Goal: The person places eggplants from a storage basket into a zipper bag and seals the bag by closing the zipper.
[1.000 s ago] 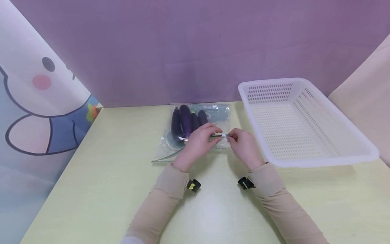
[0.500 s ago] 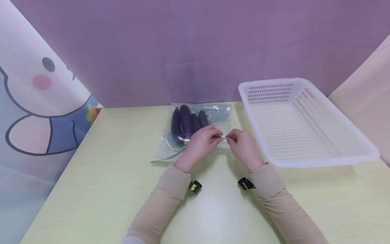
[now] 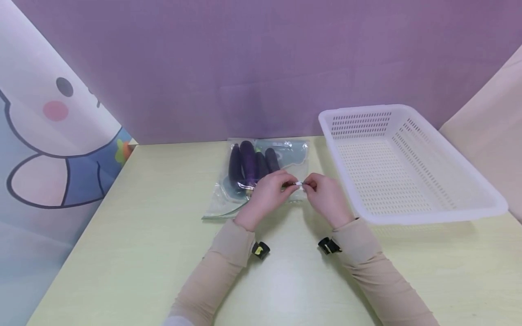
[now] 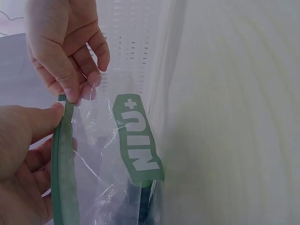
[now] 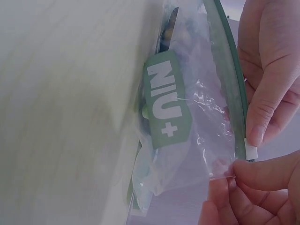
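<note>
A clear slider zip bag (image 3: pixel 297 158) with several dark purple eggplants (image 3: pixel 247 163) inside lies at the back of the table. Its green zip strip (image 4: pixel 57 164) is raised at the right end, and a green NIU+ label (image 5: pixel 168 98) is printed on the plastic. My left hand (image 3: pixel 267 192) pinches the strip at its white slider (image 5: pixel 251 149), thumb on top. My right hand (image 3: pixel 326 194) pinches the bag's corner at the strip's end, just beside the slider. The strip's left end (image 3: pixel 216 216) rests on the table. My left hand and forearm hide part of the bag's front.
A white perforated plastic basket (image 3: pixel 338 163) stands right of the bag, close to my right hand. The pale yellow table (image 3: pixel 142 253) extends in front and to the left. A purple backdrop (image 3: pixel 244 68) rises behind the table's far edge.
My left hand has shifted slightly right and nearer, so less of the green strip shows between the hands. The strip's left part has shifted a little. My right hand stays almost in place.
</note>
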Available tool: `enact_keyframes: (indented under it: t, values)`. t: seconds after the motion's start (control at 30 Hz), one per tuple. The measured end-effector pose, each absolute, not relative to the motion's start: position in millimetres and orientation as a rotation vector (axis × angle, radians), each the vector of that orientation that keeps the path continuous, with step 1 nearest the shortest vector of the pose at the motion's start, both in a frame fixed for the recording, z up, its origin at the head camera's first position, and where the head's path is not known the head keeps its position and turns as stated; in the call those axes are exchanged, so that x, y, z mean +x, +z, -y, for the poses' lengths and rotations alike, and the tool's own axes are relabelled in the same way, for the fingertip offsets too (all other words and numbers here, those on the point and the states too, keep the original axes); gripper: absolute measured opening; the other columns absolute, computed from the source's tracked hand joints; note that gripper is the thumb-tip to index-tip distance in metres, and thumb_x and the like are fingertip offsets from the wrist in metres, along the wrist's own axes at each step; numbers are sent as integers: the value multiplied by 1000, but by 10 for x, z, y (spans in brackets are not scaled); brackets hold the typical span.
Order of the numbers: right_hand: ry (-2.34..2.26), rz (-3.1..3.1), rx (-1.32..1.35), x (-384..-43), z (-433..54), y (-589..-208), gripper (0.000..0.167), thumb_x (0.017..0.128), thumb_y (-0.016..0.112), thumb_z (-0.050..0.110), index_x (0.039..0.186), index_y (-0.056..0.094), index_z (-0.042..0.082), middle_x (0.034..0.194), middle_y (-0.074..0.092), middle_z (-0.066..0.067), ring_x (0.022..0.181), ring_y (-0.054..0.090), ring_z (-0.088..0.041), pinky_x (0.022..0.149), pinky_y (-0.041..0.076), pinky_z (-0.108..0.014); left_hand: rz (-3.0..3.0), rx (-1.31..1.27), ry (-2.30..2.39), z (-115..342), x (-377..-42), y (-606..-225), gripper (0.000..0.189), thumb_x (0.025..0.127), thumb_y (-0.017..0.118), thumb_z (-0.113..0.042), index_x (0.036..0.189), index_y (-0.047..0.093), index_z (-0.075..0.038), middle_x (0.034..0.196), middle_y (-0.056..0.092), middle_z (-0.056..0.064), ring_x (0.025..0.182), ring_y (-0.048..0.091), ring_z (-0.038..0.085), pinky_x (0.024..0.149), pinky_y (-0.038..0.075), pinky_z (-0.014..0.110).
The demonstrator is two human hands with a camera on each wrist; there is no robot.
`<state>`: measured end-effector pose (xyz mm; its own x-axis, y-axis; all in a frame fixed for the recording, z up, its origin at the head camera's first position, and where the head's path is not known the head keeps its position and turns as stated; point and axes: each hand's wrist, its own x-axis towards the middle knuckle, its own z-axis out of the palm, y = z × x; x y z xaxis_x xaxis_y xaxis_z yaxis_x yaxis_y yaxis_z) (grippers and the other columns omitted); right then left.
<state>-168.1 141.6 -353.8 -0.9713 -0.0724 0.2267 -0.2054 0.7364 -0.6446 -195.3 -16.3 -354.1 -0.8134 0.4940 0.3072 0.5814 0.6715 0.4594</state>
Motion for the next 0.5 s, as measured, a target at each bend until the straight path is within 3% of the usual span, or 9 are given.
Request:
enact_keyframes:
  t: [0.5]
  values:
    - [1009, 2763, 220, -1679, -1419, -3544, 8, 87, 61, 4, 85, 66, -2, 76, 66, -13, 61, 56, -20, 57, 45, -30, 2736, -892, -796, 151, -1957, -3565, 15, 90, 65, -20, 99, 71, -10, 94, 68, 1, 85, 65, 13, 79, 52, 28]
